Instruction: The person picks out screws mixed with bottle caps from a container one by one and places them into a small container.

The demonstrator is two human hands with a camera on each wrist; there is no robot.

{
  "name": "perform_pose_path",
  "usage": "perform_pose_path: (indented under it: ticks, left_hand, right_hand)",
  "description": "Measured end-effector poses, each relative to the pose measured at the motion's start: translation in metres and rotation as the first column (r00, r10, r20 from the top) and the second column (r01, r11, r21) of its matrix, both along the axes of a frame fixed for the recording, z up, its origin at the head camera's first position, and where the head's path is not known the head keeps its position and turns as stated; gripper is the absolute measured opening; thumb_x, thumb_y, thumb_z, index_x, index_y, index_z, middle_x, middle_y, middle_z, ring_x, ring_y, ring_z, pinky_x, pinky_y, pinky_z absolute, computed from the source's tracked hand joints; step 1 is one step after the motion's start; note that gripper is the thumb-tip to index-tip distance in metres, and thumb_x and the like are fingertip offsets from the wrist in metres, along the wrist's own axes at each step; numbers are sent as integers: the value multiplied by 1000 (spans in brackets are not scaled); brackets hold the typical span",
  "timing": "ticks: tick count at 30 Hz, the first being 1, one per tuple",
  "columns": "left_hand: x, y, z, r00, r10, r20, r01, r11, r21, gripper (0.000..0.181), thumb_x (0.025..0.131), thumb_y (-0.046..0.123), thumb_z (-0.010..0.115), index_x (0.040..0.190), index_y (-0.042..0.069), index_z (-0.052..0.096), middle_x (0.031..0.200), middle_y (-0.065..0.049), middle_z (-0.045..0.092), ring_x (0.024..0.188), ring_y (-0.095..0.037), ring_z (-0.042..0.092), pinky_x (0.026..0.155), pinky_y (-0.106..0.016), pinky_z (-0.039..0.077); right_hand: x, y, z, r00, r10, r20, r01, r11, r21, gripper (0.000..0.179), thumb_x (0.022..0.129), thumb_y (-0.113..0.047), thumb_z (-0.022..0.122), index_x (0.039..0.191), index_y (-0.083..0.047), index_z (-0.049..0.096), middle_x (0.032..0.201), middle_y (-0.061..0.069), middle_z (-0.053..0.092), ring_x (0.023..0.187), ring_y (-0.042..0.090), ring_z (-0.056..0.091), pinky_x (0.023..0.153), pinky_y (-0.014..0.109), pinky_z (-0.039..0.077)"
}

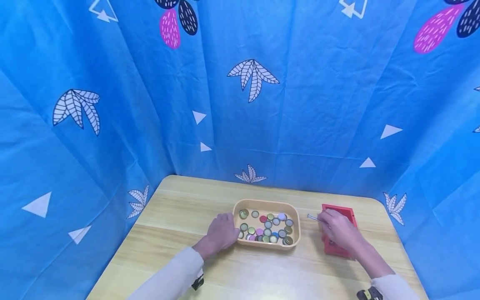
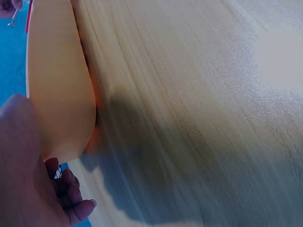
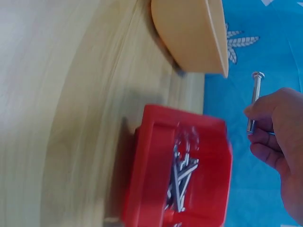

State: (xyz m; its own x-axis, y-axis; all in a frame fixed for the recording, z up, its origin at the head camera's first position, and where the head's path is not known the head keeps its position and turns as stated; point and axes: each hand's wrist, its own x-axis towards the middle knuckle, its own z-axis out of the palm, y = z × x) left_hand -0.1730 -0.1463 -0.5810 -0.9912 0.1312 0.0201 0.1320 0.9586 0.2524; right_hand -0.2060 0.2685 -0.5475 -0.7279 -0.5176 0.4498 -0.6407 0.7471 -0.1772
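On the left, my left hand (image 1: 222, 231) grips the near-left end of a tan plastic tray (image 1: 268, 245), its thumb over the rim. Inside the tray lie several round bottle caps (image 1: 267, 232), mostly silver and gold, some pink, red or blue. My right hand (image 1: 339, 229) pinches a silver metal bolt (image 3: 256, 92) between thumb and fingers, the bolt's head pointing away from the hand. That hand is above a red plastic bin (image 3: 154, 156), which it partly hides in the head view. More silver bolts (image 3: 180, 182) lie in a heap within the bin.
Both containers stand on a light wooden table (image 1: 180, 221), the red bin to the right of the tray with a gap between. A blue patterned curtain (image 1: 315, 104) hangs along the table's back and sides.
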Motion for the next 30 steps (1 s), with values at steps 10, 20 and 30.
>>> perform_pose_path:
  ticks: [10,20,30]
  left_hand:
    - [0,-1,0,1000,-5,19,4,1000,12,40,87,31,56,106,-4,59,84,-9,53,71,-21,47,62,-35,42]
    - [-1,0,0,1000,-5,19,5,1000,0,39,88,31,57,106,-4,59,85,-9,53,72,-21,47,62,-34,43]
    - [0,0,0,1000,-5,19,5,1000,-12,41,87,32,56,107,-4,58,86,-10,53,74,-21,47,65,-35,43]
  right_hand:
    - [6,19,-6,992,-124,28,125,991,-36,18,80,-1,81,96,-7,74,88,5,72,79,17,67,72,41,62]
    - [11,27,-15,949,-281,140,291,955,-57,19,84,0,74,102,6,71,90,20,70,81,35,70,73,52,61]
    - [13,29,-23,880,-396,262,413,910,-10,19,83,4,64,98,16,67,83,28,69,72,37,68,68,52,60]
